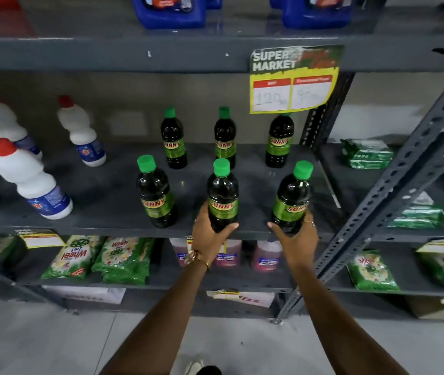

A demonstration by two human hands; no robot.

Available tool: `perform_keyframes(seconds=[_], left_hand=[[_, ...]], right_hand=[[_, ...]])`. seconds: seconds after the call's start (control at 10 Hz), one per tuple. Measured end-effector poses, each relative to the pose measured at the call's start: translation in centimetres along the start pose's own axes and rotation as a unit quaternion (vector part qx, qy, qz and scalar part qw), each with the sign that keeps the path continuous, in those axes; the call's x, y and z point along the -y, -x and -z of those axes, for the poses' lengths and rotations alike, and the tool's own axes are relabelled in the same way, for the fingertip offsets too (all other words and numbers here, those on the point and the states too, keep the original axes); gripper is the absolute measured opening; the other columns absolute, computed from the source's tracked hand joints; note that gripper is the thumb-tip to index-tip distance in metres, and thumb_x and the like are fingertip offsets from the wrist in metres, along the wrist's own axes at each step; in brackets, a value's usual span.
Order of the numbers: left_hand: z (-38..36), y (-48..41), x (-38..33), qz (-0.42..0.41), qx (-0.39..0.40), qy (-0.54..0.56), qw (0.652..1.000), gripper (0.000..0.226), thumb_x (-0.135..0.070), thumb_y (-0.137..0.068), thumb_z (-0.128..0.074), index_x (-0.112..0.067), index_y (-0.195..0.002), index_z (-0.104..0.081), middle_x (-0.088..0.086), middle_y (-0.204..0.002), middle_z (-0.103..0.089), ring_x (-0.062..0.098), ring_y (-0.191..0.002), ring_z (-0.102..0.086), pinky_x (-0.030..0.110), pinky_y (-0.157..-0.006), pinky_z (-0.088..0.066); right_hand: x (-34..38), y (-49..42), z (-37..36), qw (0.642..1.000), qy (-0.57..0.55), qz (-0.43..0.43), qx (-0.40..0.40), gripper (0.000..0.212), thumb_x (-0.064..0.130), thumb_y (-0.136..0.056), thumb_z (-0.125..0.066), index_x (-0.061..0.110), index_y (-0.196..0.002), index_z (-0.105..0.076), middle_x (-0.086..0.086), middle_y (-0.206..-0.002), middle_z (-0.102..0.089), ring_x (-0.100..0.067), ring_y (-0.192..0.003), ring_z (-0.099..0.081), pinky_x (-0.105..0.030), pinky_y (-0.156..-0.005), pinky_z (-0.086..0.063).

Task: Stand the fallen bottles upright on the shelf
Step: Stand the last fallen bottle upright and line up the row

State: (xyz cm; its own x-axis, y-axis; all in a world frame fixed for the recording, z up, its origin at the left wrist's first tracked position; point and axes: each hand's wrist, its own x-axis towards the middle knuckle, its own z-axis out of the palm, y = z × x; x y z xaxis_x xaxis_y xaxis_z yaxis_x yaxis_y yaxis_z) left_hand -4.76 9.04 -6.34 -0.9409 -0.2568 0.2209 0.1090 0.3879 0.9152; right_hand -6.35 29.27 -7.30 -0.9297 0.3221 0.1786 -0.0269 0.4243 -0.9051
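1. The left hand [211, 234] is wrapped around the base of the middle front Sunny bottle [222, 196], thumb on the near side and fingers round the far side. The low hold steadies the bottle where it meets the shelf [107, 212], which suits setting it down on its base.
2. The right hand [296, 236] cups the lower part of the right front Sunny bottle [292, 198], thumb spread out to the left and fingers curled round the right side. The hold looks loose enough to be a final nudge or a check, though I cannot tell how firmly it presses.
3. Both held bottles stand upright, green caps up, near the front edge of the shelf. A third front bottle [156, 193] stands free to the left, and three more [225, 136] stand in a row behind, so the six form two rows.
4. No Sunny bottle lies on its side, so the task looks nearly finished; what remains is likely letting go.
5. The white bleach bottles [30, 180] further left also stand upright; their lean looks like the wide lens.
6. A yellow price tag [294, 82] hangs from the shelf above, partly covering the back right bottle.
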Motion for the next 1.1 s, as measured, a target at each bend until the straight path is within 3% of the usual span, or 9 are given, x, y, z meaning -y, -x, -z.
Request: perform_keyframes(seconds=[0.1, 0.2, 0.3, 0.4, 0.5, 0.6, 0.8, 1.0, 1.1], left_hand=[[0.0, 0.0, 0.5, -0.009, 0.003, -0.015, 1.000, 0.075, -0.020, -0.065, -0.085, -0.013, -0.129, -0.046, -0.001, -0.114, -0.060, 0.007, -0.102, -0.054, 0.000, -0.082, -0.037], [-0.3, 0.0, 0.3, 0.001, 0.008, -0.026, 1.000, 0.086, -0.029, -0.065, -0.084, -0.013, -0.135, -0.039, 0.004, -0.126, -0.056, 0.014, -0.116, -0.051, 0.020, -0.097, -0.040], [-0.3, 1.6, 0.2, -0.004, -0.056, -0.041, 0.998, 0.096, -0.039, -0.067, -0.081, -0.011, -0.142, -0.028, 0.010, -0.139, -0.041, 0.016, -0.128, -0.035, 0.020, -0.106, -0.027], [2.3, 3.4, 0.4, -0.043, -0.289, -0.041, 0.956, 0.096, -0.048, -0.068, -0.073, -0.004, -0.139, -0.026, 0.024, -0.140, -0.027, 0.029, -0.130, -0.027, 0.029, -0.109, -0.027], [5.2, 2.2, 1.8, 0.002, -0.331, -0.049, 0.942, 0.110, -0.045, -0.061, -0.080, -0.001, -0.141, -0.019, 0.024, -0.144, -0.023, 0.030, -0.135, -0.022, 0.040, -0.112, -0.022], [7.7, -0.2, 3.6, 0.085, -0.227, -0.089, 0.966, 0.101, -0.031, -0.058, -0.087, -0.003, -0.136, -0.030, 0.014, -0.134, -0.046, 0.028, -0.127, -0.038, 0.048, -0.114, -0.018], [8.1, -0.6, 5.0, 0.081, -0.213, -0.089, 0.970, 0.059, -0.020, -0.065, -0.083, -0.001, -0.110, -0.049, 0.007, -0.098, -0.055, 0.037, -0.113, -0.045, 0.062, -0.102, -0.032], [9.0, -0.6, 5.3, 0.090, -0.160, -0.068, 0.981, 0.082, -0.045, -0.058, -0.081, -0.008, -0.122, -0.044, 0.008, -0.109, -0.056, 0.042, -0.121, -0.043, 0.061, -0.100, -0.035], [9.4, 0.1, 5.3, 0.069, -0.161, -0.055, 0.983, 0.112, -0.053, -0.053, -0.080, -0.011, -0.141, -0.026, 0.008, -0.132, -0.050, 0.036, -0.132, -0.033, 0.059, -0.108, -0.026]], right_hand=[[-0.8, -0.2, 0.1, 1.000, 0.021, 0.008, 0.019, 0.086, 0.040, -0.058, -0.088, 0.012, -0.130, -0.048, -0.011, -0.114, -0.067, -0.031, -0.106, -0.061, -0.050, -0.092, -0.050], [-1.1, -0.4, 0.6, 0.998, 0.046, 0.030, 0.029, 0.088, 0.049, -0.059, -0.085, 0.008, -0.129, -0.049, -0.012, -0.113, -0.067, -0.033, -0.107, -0.060, -0.051, -0.093, -0.048], [-1.4, -0.3, 0.8, 0.998, 0.034, 0.030, 0.037, 0.088, 0.058, -0.059, -0.079, 0.010, -0.127, -0.051, -0.010, -0.113, -0.067, -0.031, -0.108, -0.059, -0.050, -0.093, -0.048], [-1.9, -0.2, 0.7, 0.998, 0.021, 0.033, 0.040, 0.088, 0.065, -0.062, -0.076, 0.016, -0.130, -0.049, -0.005, -0.119, -0.065, -0.026, -0.113, -0.057, -0.047, -0.096, -0.048], [-1.7, 0.0, 0.6, 0.999, 0.018, 0.029, 0.035, 0.079, 0.058, -0.065, -0.077, 0.016, -0.127, -0.052, -0.005, -0.118, -0.065, -0.026, -0.112, -0.058, -0.048, -0.096, -0.048], [-1.2, 0.2, 0.6, 0.999, 0.024, 0.023, 0.016, 0.068, 0.045, -0.068, -0.081, 0.012, -0.122, -0.056, -0.010, -0.114, -0.065, -0.029, -0.110, -0.057, -0.049, -0.095, -0.048], [-0.7, 0.6, 0.6, 0.999, 0.033, 0.020, 0.002, 0.069, 0.036, -0.069, -0.083, 0.005, -0.123, -0.054, -0.014, -0.116, -0.063, -0.032, -0.112, -0.054, -0.047, -0.095, -0.046], [0.7, 1.1, 1.2, 0.999, 0.020, -0.006, 0.028, 0.088, 0.038, -0.065, -0.085, 0.009, -0.137, -0.044, -0.014, -0.132, -0.055, -0.031, -0.125, -0.049, -0.041, -0.103, -0.041], [1.9, 3.3, 2.3, 0.999, -0.029, -0.004, -0.021, 0.104, 0.042, -0.065, -0.084, 0.015, -0.149, -0.029, -0.010, -0.151, -0.037, -0.024, -0.138, -0.036, -0.035, -0.112, -0.032]])
